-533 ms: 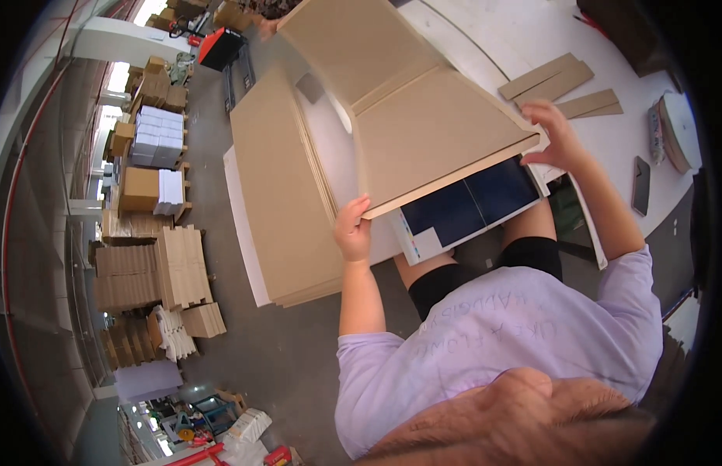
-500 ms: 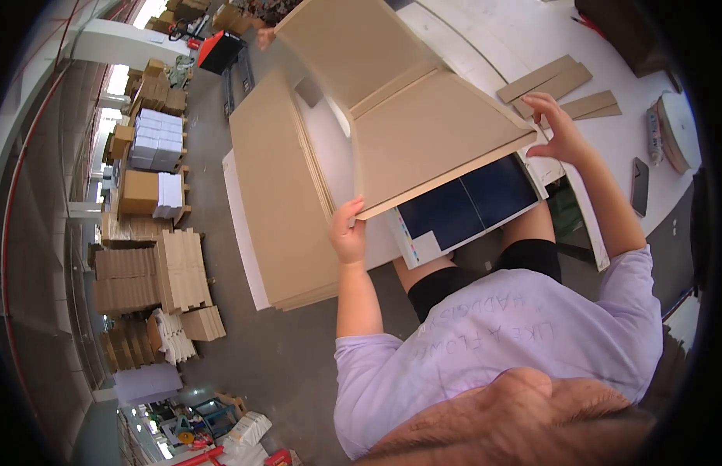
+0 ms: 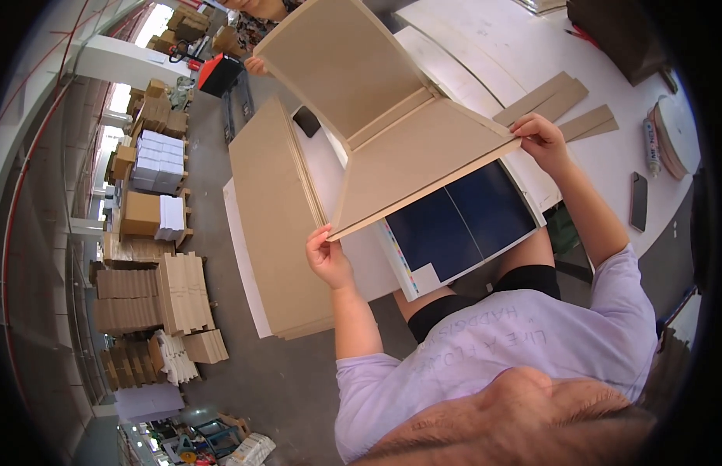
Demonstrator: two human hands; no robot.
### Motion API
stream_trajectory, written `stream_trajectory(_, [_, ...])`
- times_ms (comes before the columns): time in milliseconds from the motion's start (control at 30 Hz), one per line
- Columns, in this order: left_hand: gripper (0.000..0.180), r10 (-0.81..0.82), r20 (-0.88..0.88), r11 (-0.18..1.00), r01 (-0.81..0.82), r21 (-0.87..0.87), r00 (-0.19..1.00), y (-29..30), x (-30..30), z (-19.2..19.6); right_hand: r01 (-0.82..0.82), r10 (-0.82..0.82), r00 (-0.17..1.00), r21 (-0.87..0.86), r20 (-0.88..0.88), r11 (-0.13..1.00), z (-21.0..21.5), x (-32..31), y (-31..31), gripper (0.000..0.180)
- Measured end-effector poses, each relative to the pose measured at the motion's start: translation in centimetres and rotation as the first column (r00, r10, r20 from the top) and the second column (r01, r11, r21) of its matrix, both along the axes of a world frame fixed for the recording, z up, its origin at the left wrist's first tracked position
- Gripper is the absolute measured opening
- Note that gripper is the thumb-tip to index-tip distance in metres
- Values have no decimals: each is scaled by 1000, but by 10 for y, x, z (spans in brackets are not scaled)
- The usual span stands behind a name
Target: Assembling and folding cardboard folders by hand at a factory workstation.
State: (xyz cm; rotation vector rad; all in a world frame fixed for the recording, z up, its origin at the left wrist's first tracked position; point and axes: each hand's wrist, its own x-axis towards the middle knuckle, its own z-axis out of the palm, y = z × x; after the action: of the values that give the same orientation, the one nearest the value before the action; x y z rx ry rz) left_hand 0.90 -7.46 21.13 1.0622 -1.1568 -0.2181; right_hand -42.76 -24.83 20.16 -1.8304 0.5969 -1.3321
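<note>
A large brown cardboard piece with two panels and narrow raised edges [image 3: 423, 163] is held tilted above the table, its far panel angled upward along a crease. My left hand [image 3: 328, 258] pinches its near left corner. My right hand [image 3: 541, 142] grips the near right corner, fingers closed over the edge. A co-worker's hand [image 3: 256, 66] is at the left edge of the far panel. Under the cardboard, partly hidden, lies a dark blue printed sheet [image 3: 477, 229] with a white border, reaching over my lap.
To the left lies a stack of large cardboard sheets [image 3: 271, 225]. Cardboard strips [image 3: 555, 97], a phone [image 3: 639, 202], a tube [image 3: 650, 146] and a roll of tape [image 3: 678, 138] rest on the white table [image 3: 524, 46]. Loaded pallets [image 3: 155, 233] stand farther left.
My right hand has gone from spread fingers to closed on the cardboard's corner. My left hand has moved left and nearer with the other corner. The co-worker's hand is now at the far panel.
</note>
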Motion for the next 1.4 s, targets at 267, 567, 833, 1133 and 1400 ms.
stream_trajectory(267, [24,35,-113,997,-42,-61,993,-14,0,2,185,-186,927,33,326,982,-4,30,-2,21])
stream_trajectory(567, [21,51,-43,986,-58,-159,998,-26,11,-6,299,-302,953,-241,23,924,17,20,-11,16])
stream_trajectory(833, [14,82,119,974,-55,-218,990,-30,25,-6,201,-232,968,-258,-97,945,2,-12,-31,16])
stream_trajectory(1133, [9,-219,-128,976,218,-18,967,-16,23,27,82,-85,994,-50,-70,995,5,-10,-43,4])
stream_trajectory(1400, [8,-154,-531,978,206,41,833,-42,14,67,632,-652,743,-482,152,607,84,90,-16,10])
